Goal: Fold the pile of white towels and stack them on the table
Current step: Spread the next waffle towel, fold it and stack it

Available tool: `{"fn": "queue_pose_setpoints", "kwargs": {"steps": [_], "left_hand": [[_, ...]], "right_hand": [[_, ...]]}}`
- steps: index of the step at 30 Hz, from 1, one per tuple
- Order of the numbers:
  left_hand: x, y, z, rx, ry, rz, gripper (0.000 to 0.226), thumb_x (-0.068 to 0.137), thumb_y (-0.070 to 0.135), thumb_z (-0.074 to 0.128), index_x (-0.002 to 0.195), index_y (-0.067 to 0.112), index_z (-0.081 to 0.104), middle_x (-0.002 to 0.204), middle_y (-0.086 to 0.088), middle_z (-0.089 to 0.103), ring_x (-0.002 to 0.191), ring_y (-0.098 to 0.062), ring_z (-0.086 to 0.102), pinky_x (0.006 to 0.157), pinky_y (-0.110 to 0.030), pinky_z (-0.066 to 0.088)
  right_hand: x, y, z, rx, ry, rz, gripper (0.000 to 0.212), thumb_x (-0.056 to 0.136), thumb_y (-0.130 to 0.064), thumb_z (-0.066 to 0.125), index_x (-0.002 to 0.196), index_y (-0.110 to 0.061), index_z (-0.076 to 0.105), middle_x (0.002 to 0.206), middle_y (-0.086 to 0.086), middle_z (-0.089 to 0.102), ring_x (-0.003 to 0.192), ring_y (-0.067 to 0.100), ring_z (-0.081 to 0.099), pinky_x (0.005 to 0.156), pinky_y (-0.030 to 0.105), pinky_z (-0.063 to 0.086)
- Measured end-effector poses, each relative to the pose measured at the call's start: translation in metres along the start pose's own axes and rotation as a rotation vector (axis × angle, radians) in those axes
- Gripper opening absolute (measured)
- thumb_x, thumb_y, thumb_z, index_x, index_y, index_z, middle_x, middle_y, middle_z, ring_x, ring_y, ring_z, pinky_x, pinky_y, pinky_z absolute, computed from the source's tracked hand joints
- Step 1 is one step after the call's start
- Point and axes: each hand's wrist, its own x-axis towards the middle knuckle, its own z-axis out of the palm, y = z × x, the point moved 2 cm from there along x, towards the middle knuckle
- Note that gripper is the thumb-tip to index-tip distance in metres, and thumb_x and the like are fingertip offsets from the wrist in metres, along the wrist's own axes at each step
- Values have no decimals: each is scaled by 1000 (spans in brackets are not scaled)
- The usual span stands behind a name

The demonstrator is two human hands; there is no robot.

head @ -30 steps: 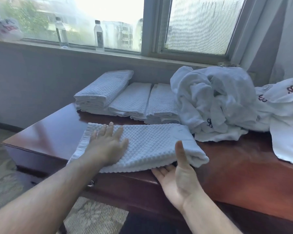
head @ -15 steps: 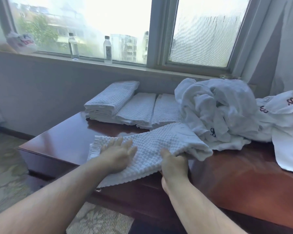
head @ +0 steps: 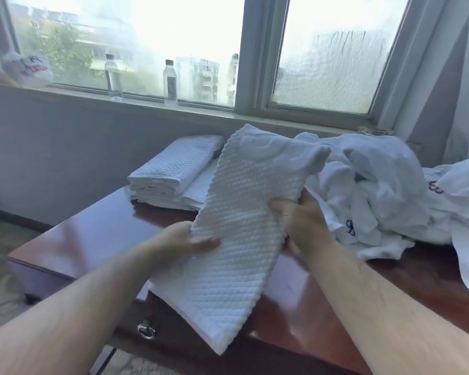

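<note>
A folded white waffle-textured towel point(head: 238, 239) is lifted off the dark red wooden table point(head: 92, 234), tilted with its far end high and near end hanging past the table's front edge. My left hand point(head: 184, 239) grips its left edge, thumb on top. Its right edge is held by my right hand point(head: 303, 226), fingers curled round it. Behind it, folded towels point(head: 171, 174) lie in a row at the back of the table. A loose heap of white towels point(head: 377, 190) with dark embroidered marks fills the right side.
Two clear water bottles point(head: 113, 77) point(head: 170, 82) and a white plastic bag point(head: 29, 70) stand on the window sill. A curtain point(head: 450, 77) hangs at the right. The table has a metal drawer handle point(head: 146, 331) on its front. Patterned carpet lies at lower left.
The folded towel lay flat on the table under my left palm; both hands have since gripped its sides and lifted it, turning it end-on toward the window.
</note>
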Motion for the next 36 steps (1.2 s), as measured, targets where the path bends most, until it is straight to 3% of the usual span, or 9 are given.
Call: {"fn": "queue_pose_setpoints", "kwargs": {"steps": [5, 7, 15, 19, 23, 26, 29, 32, 36], "left_hand": [[18, -5, -2, -155, 102, 45, 71, 67, 78, 68, 115, 26, 69, 110, 5, 75, 104, -19, 71, 98, -47, 54], [28, -1, -10, -140, 140, 52, 76, 64, 84, 63, 116, 29, 67, 109, 9, 75, 102, -15, 71, 96, -45, 54], [98, 36, -73, -241, 223, 16, 42, 82, 63, 71, 110, 32, 68, 96, 14, 77, 84, -8, 75, 78, -32, 60], [137, 51, -104, -222, 302, -3, 32, 88, 53, 70, 109, 29, 68, 94, 11, 77, 81, -9, 75, 74, -29, 58], [165, 42, -108, 111, 314, -181, 31, 95, 48, 57, 118, 28, 61, 117, 5, 69, 100, -14, 66, 82, -31, 51], [175, 19, -90, 451, 246, -322, 59, 100, 54, 47, 149, 22, 37, 141, -2, 53, 119, -21, 54, 82, -30, 39], [172, 10, -89, 385, 249, -294, 45, 100, 53, 50, 128, 18, 49, 112, -2, 63, 87, -15, 62, 65, -32, 47], [163, 9, -87, 36, 252, -242, 31, 97, 44, 61, 104, 15, 61, 94, -6, 70, 62, -10, 66, 51, -30, 54], [152, 11, -72, 42, 280, -236, 31, 94, 49, 63, 101, 21, 54, 88, -4, 70, 62, -16, 71, 57, -35, 60]], "right_hand": [[48, 9, -3, -19, 45, 1, 29, 70, -4, 63, 91, -22, 72, 97, 14, 76, 85, 34, 75, 64, 45, 60], [70, 8, -2, -23, 39, 13, 28, 72, -1, 63, 94, -17, 72, 96, 14, 76, 85, 34, 75, 66, 45, 60], [182, -10, 10, 73, -28, 16, 37, 92, 6, 54, 127, -3, 60, 115, 17, 73, 100, 37, 73, 75, 48, 61], [252, -6, 16, 93, -6, 61, 39, 94, 6, 52, 131, 0, 57, 117, 21, 71, 91, 37, 74, 69, 45, 61], [301, 32, 18, -63, 35, 173, 27, 97, -6, 57, 123, -2, 63, 99, 16, 77, 82, 34, 76, 66, 47, 62], [316, 79, 14, -483, 73, 350, 42, 95, -34, 59, 125, -4, 61, 109, 15, 73, 97, 37, 71, 90, 53, 58], [329, 89, 12, -720, 110, 299, 34, 93, -27, 54, 116, -3, 61, 117, 18, 66, 108, 40, 64, 98, 52, 53], [334, 87, 8, -628, 151, 225, 26, 89, -14, 56, 110, -1, 64, 111, 19, 68, 102, 39, 66, 93, 56, 56], [328, 84, 15, -562, 101, 138, 23, 97, -7, 48, 108, 11, 57, 104, 21, 68, 85, 26, 59, 81, 47, 56]]}}
